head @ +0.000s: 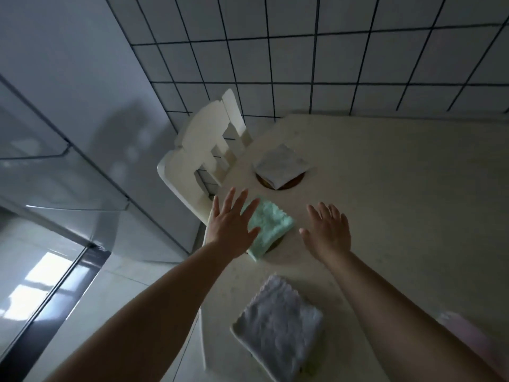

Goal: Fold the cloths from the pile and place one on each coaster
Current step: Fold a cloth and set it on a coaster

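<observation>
nearest the camera, on the speckled cream table (399, 188), lies a square, folded white cloth (278, 326) of nubby terry with scalloped edges. beyond it, both hands hover with fingers spread, holding nothing: the left hand (231, 224) over a fluffy mint cloth (268, 226) on a round coaster (275, 244), the right hand (329, 232) beside it. farther off, a grey folded cloth (281, 165) covers a 2nd brown coaster (289, 183), near a white plastic chair (198, 158).

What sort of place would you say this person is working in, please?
Probably a home kitchen or dining corner: a white tiled wall with dark grout, a cream table with a white chair beside it, and folded cloths on coasters.
</observation>
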